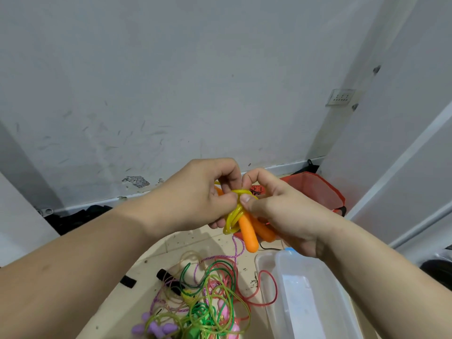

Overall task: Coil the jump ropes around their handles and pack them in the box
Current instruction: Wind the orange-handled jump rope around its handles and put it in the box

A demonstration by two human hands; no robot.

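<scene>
Both hands meet in mid-air at the centre of the view. My left hand (203, 194) and my right hand (276, 204) grip a yellow jump rope (233, 217) wound in loops around its two orange handles (248, 234), which point down and toward me. My right thumb presses on the coil. Below, on the floor, lies a tangled heap of jump ropes (208, 294) in green, yellow, red, purple and pink. A clear plastic box (305, 289) stands at the lower right, partly behind my right forearm.
A red bag (315, 189) lies against the wall behind my hands. Dark clothing (75, 217) sits along the wall at the left. A black handle (165, 275) lies at the edge of the heap. The grey wall stands close ahead.
</scene>
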